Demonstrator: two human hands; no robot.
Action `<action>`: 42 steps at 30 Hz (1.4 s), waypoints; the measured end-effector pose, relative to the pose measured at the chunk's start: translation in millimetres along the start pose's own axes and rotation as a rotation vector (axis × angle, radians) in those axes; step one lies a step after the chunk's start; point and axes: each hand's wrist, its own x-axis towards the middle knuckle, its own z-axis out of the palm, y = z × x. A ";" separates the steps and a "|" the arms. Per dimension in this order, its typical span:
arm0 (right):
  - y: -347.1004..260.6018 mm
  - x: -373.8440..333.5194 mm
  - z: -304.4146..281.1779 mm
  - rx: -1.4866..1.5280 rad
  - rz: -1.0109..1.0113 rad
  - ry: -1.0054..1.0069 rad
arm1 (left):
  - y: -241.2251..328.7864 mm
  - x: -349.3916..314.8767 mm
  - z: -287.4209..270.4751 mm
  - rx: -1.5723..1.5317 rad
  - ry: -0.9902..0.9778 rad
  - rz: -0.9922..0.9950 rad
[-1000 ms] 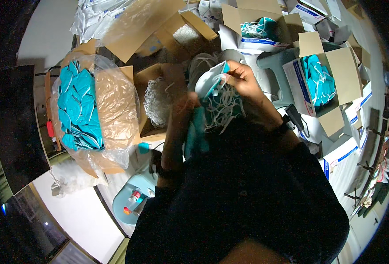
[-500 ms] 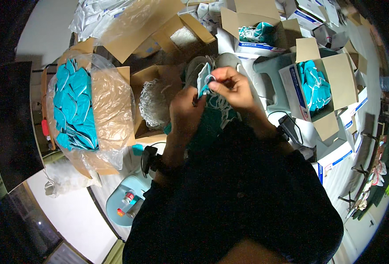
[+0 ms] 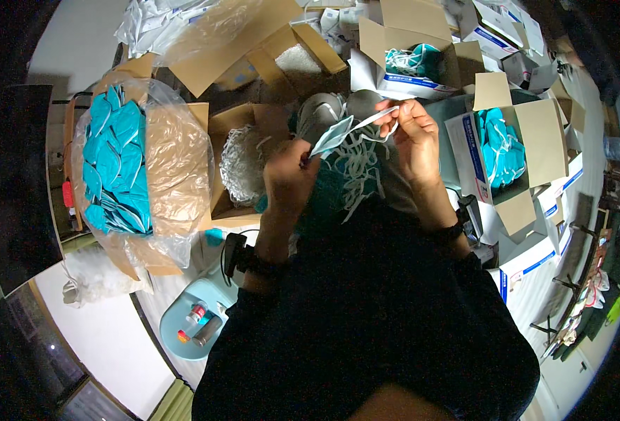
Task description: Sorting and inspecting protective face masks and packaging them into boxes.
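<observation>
A teal face mask with a pale edge is pinched at its lower left end in my left hand, fingers closed. A white strap runs from the mask up to my right hand, which pinches it between thumb and fingers. The strap looks stretched out straight. White cords hang in a tangle over teal material on my lap, just under my hands. Left of my left hand stands a cardboard box with a heap of white cords in it.
A plastic-lined box at left holds many teal masks. Open boxes at right hold strapped teal masks and more masks. A box of white bits sits at the back. Bottles lie on a blue stool.
My right hand has moved right, away from the mask, drawing the white strap out straight. The mask has tilted over to the right in my left hand.
</observation>
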 end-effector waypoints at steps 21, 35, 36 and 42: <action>13.6 -15.8 7.6 0.294 0.364 -0.270 | -20.6 -10.7 11.5 -0.408 -0.068 -0.331; 54.7 -22.5 22.6 -0.538 -0.242 -0.244 | 18.1 -0.4 -2.6 -0.417 -0.102 -0.205; 54.7 -23.1 21.0 -0.564 -0.234 -0.241 | 14.9 -3.2 0.6 -0.416 -0.108 -0.207; 85.0 4.4 -34.8 -0.851 -0.696 -0.167 | 14.0 -21.4 -6.6 -0.284 -0.004 -0.161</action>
